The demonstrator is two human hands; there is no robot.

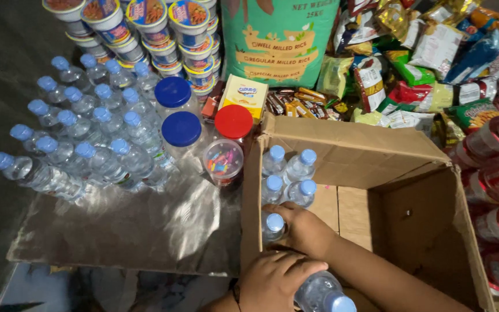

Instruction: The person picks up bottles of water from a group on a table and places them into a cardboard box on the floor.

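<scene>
Item, bottle in the box (274, 225): a small clear water bottle with a blue cap, upright in the near-left corner of the cardboard box (417, 214). I read the step in hand as packing bottles into the box; seating this one beside its neighbours calls, in my judgement, for a straight push down and a clean release.

Item, right hand (302, 230): fingers curled round that bottle just below the cap, closed on it.

Item, left hand (275, 280): at six o'clock from the first bottle, wrapped over a second bottle (321, 293) that lies tilted with its cap toward the camera. Grip closed.

Item, four packed bottles (289, 173): upright at twelve o'clock, touching one another.

Item, loose bottles (82, 133): a crowd at ten o'clock, outside the box on a shiny sheet (122, 231).

Item, jars (203, 133): two blue-lidded, one red-lidded, at eleven o'clock.

Item, rice sack (278, 40) and snack packets (428, 63): twelve to two o'clock, well apart.
</scene>
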